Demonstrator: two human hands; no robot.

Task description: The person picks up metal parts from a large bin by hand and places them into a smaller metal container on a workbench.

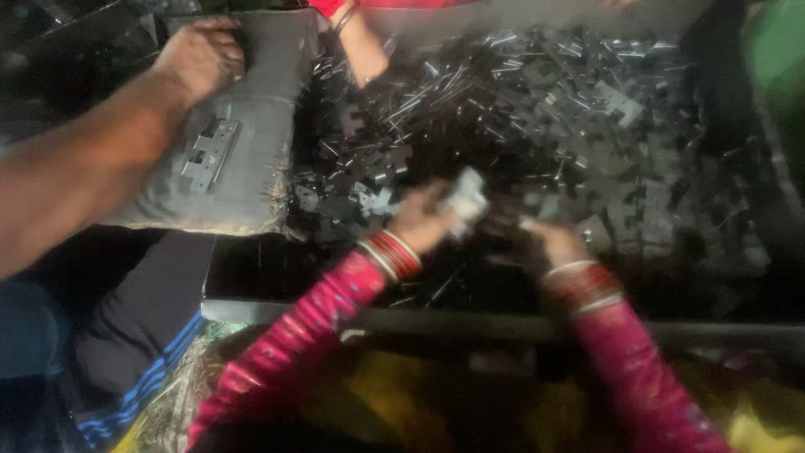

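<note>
My left hand (423, 220), in a pink sleeve with red bangles, grips a small flat metal plate (466, 198) above a dark tray. My right hand (549, 242), also bangled, is close beside it with fingers curled; blur hides whether it holds a piece. Under both hands lies a heap of small metal plates and pins (545, 117) filling the tray.
Another person's arm comes in from the left, its hand (199, 57) resting on a grey cushion-like pad (251, 151) that carries one metal hinge plate (210, 153). A third person's forearm (362, 46) reaches in from the top. The tray's front rim (503, 323) runs before me.
</note>
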